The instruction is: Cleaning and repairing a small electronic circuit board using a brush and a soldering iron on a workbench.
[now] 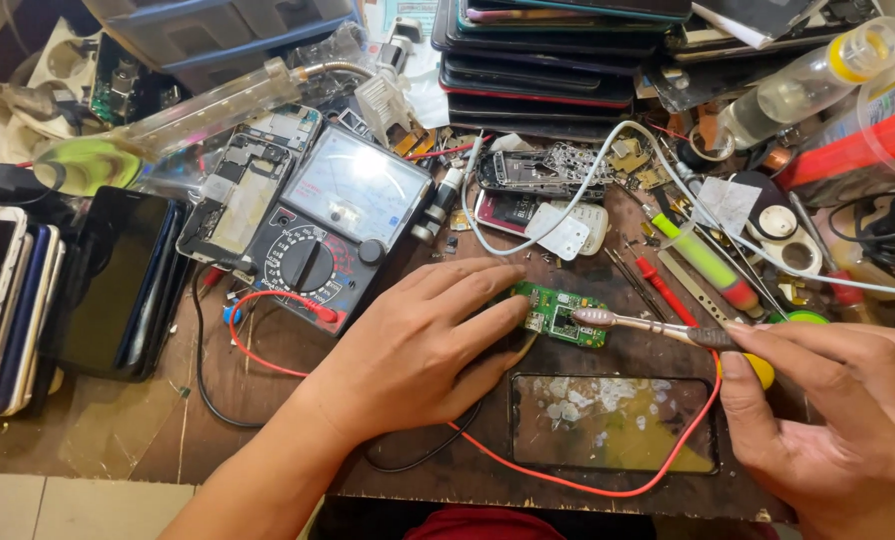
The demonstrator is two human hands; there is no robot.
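A small green circuit board lies on the worn wooden bench. My left hand rests flat beside it, fingertips pressing on the board's left end. My right hand grips the handle of a toothbrush, whose bristled head touches the board's right part. A red wire loops around below both hands.
An analog multimeter sits behind my left hand. A cracked phone screen lies in front of the board. Phones are stacked at the left and at the back. Screwdrivers, a clear bottle and loose parts crowd the right.
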